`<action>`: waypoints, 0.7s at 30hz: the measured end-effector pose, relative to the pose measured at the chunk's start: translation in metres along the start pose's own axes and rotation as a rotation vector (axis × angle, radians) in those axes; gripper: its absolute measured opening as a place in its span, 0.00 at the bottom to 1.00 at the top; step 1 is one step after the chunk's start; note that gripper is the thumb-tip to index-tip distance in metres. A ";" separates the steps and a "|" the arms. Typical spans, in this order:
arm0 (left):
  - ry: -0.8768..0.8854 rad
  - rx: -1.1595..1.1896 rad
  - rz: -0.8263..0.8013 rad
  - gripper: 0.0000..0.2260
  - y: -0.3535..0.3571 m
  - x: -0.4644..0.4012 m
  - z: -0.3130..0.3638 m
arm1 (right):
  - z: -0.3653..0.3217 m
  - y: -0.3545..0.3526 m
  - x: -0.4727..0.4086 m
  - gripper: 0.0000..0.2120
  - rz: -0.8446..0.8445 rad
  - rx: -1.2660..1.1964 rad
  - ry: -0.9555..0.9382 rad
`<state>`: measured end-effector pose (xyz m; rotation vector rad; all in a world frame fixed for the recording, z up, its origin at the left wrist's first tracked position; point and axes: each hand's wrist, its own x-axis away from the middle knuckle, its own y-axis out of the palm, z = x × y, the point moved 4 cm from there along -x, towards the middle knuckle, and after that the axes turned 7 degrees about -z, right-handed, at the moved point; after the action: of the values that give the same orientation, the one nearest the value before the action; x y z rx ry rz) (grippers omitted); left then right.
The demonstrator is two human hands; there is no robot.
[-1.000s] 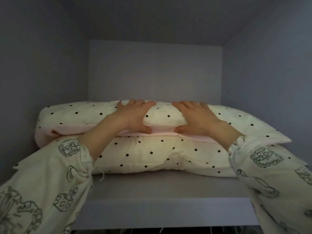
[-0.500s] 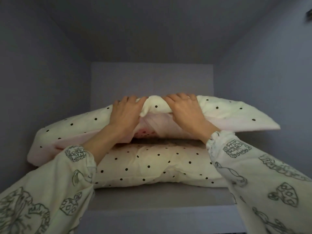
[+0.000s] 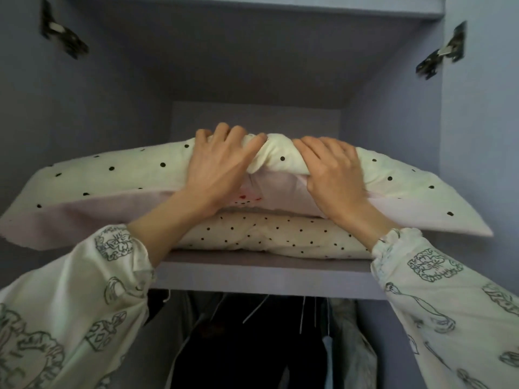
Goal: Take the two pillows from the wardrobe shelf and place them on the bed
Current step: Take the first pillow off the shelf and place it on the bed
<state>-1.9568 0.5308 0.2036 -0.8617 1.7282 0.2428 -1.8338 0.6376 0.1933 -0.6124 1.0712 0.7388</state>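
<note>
Head camera looks up into the wardrobe, where two dotted pillows lie stacked on the shelf (image 3: 266, 279). The left hand (image 3: 222, 172) and the right hand (image 3: 334, 172) both grip the top pillow (image 3: 126, 178) at the middle of its front edge. The fingers are curled over the top and the thumbs seem to be underneath, so the cloth bunches up between the two hands. This pillow is raised at the front, and its pink underside shows. Its two ends hang out past the shelf edge on both sides. The lower pillow (image 3: 275, 234) lies flat on the shelf under it, not touched by any hand.

I think the step now is to draw the top pillow out toward the person. To do it well, both hands should pull together and level, and keep the pillow lifted a little, so that it does not drag the lower pillow forward with it. Because the hold is only in the middle, the long ends will droop, so a steady pull is better than a quick one.

Around the opening, the door hinges (image 3: 441, 54) sit on the inner walls high on both sides, well above the pillow. Below the shelf hang dark clothes (image 3: 252, 346) on hangers. The side walls stand close to the pillow ends, and I judge the corners may brush them on the way out. No bed is in view.
</note>
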 end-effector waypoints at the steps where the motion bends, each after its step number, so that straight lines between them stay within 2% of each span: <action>1: 0.002 0.012 -0.005 0.25 -0.011 0.010 0.005 | -0.002 -0.010 0.008 0.15 -0.032 -0.026 -0.001; 6: 0.063 0.044 -0.119 0.25 -0.036 0.068 0.032 | -0.016 -0.038 0.062 0.23 -0.277 -0.071 -0.011; 10: 0.132 0.069 -0.230 0.29 -0.029 0.118 0.042 | -0.035 -0.043 0.108 0.28 -0.383 -0.022 -0.066; 13: 0.127 0.121 -0.476 0.36 -0.008 0.146 0.050 | -0.044 -0.036 0.134 0.32 -0.560 -0.081 -0.063; 16: 0.131 0.150 -0.678 0.43 0.021 0.171 0.058 | -0.044 -0.020 0.161 0.38 -0.846 -0.123 -0.106; 19: 0.114 0.200 -0.732 0.45 0.046 0.190 0.065 | -0.039 -0.006 0.182 0.42 -1.011 -0.209 -0.111; 21: 0.121 0.197 -0.745 0.45 0.061 0.198 0.069 | -0.037 0.001 0.186 0.40 -1.046 -0.325 -0.022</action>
<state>-1.9640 0.5297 -0.0148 -1.3185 1.3942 -0.4761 -1.8009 0.6540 0.0071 -1.2914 0.4751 -0.0140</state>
